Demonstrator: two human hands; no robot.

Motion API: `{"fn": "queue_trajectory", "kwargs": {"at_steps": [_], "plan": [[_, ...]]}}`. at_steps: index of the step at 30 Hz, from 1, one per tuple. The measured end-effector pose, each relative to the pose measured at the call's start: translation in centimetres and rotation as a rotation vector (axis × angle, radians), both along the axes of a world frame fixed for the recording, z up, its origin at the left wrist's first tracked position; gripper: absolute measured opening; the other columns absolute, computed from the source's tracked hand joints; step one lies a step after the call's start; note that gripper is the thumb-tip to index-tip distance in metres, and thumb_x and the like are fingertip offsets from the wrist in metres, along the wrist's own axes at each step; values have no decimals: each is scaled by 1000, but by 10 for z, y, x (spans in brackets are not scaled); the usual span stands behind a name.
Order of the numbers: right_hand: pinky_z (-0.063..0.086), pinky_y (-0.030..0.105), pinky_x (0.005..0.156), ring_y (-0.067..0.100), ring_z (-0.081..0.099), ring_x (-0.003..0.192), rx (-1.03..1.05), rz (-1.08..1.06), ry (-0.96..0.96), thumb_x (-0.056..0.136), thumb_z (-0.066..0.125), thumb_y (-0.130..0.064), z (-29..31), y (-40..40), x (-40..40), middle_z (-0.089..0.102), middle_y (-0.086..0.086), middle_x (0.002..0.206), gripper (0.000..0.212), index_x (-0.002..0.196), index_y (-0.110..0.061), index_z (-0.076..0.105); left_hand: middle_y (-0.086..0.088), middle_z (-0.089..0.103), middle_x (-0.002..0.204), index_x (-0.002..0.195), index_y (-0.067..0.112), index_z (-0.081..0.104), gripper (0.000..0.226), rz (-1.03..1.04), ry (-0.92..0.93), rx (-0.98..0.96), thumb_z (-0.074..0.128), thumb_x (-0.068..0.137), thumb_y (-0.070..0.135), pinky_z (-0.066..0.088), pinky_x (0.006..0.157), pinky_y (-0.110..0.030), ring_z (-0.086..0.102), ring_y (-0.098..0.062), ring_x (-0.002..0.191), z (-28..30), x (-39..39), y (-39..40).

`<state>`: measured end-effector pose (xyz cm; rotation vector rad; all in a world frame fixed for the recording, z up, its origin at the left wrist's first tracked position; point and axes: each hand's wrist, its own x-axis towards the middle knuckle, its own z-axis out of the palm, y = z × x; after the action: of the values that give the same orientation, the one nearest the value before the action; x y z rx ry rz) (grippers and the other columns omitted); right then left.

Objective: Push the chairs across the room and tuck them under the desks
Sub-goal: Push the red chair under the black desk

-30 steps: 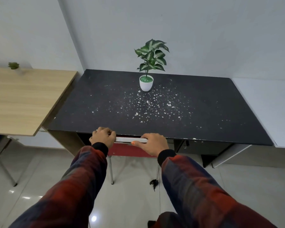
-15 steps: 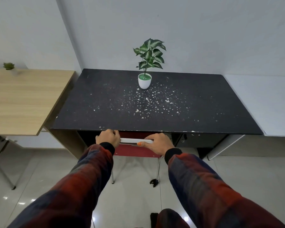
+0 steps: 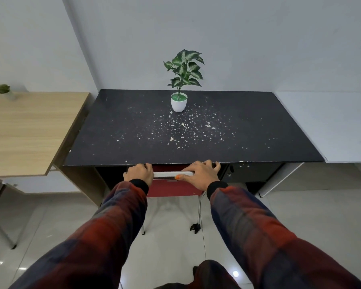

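A red chair [image 3: 173, 187] with a white top rail and chrome legs stands right at the front edge of a black desk [image 3: 188, 132]; its seat is hidden under the desktop. My left hand [image 3: 138, 174] is closed around the left end of the rail. My right hand [image 3: 200, 174] lies over the rail's right end, thumb along its front, fingertips lifted and touching the desk's edge. Both arms reach straight forward in red-and-dark plaid sleeves.
A potted green plant [image 3: 179, 102] stands at the back of the black desk among white specks. A wooden desk [image 3: 29, 130] with a small plant [image 3: 3, 89] adjoins on the left, a white desk [image 3: 329, 126] on the right. Glossy tiled floor [image 3: 175, 247] lies below.
The chair has slid forward, so its back now meets the desk's front edge. My hands went with it, and my right fingers have spread up onto the desk edge.
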<state>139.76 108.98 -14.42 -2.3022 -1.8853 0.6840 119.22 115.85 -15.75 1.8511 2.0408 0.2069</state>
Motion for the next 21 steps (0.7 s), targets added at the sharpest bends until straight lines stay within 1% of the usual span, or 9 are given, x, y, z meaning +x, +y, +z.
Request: {"fn": "queue_trajectory", "kwargs": {"at_steps": [3, 5, 7, 9, 11, 13, 16, 18, 21], "plan": [[8, 64, 114, 33, 24, 140, 24, -124, -40, 76, 45, -87, 0, -9, -14, 34, 1, 153, 69, 131, -47, 58, -16, 67, 108, 98, 8, 68, 49, -103, -43, -10, 30, 99, 40, 43, 90, -41, 58, -37, 103, -3, -13, -1], [9, 66, 114, 39, 13, 147, 38, -271, -20, 77, 52, -82, 1, -15, -27, 16, 10, 162, 83, 148, -41, 39, -15, 63, 114, 102, 11, 67, 52, -184, -97, -8, 30, 98, 47, 43, 91, -42, 55, -39, 107, -7, -21, -5], [10, 65, 115, 40, 3, 151, 41, -435, 40, 80, 58, -76, 4, -24, -42, 2, 14, 165, 96, 156, -31, 20, -10, 56, 125, 115, 17, 63, 54, -223, -137, 1, 29, 94, 54, 37, 99, -43, 47, -37, 120, -10, -28, -18], [11, 62, 117, 37, -5, 153, 33, -525, 119, 88, 55, -69, 4, -36, -59, -9, 13, 166, 98, 159, -25, 5, -6, 43, 143, 133, 22, 51, 47, -214, -195, 26, 40, 96, 48, 31, 109, -46, 31, -32, 137, -14, -34, -34], [15, 57, 119, 34, -5, 153, 49, -529, 191, 93, 53, -59, -2, -51, -72, -16, 10, 166, 94, 160, -24, -3, -2, 21, 158, 148, 25, 31, 60, -248, -198, 34, 52, 94, 39, 25, 114, -49, 12, -33, 146, -17, -39, -47], [21, 54, 120, 32, 3, 154, 64, -511, 261, 92, 58, -52, -8, -69, -81, -14, 7, 167, 95, 160, -26, -3, -1, 5, 162, 153, 27, 16, 78, -282, -198, 7, 61, 89, 30, 23, 116, -50, 7, -34, 147, -19, -48, -57], [24, 43, 121, 28, 16, 152, 27, -531, 476, 93, 62, -40, -20, -93, -95, 6, 7, 168, 86, 160, -21, 12, -5, 1, 162, 153, 21, 17, 82, -250, -340, -2, 65, 87, 21, 27, 116, -39, 20, -30, 145, -18, -50, -76], [29, 36, 118, 25, 31, 147, 52, -565, 607, 94, 63, -33, -24, -113, -109, 27, 6, 162, 73, 155, -14, 28, -8, 15, 160, 151, 16, 25, 74, -209, -406, -47, 65, 88, 22, 32, 112, -33, 33, -28, 140, -15, -54, -93], [38, 30, 107, 22, 46, 134, 35, -538, 644, 94, 63, -30, -23, -139, -118, 47, 5, 148, 55, 144, -13, 46, -10, 47, 144, 143, 8, 40, 59, -143, -503, -163, 63, 90, 21, 35, 105, -28, 47, -25, 129, -10, -60, -125]]}}
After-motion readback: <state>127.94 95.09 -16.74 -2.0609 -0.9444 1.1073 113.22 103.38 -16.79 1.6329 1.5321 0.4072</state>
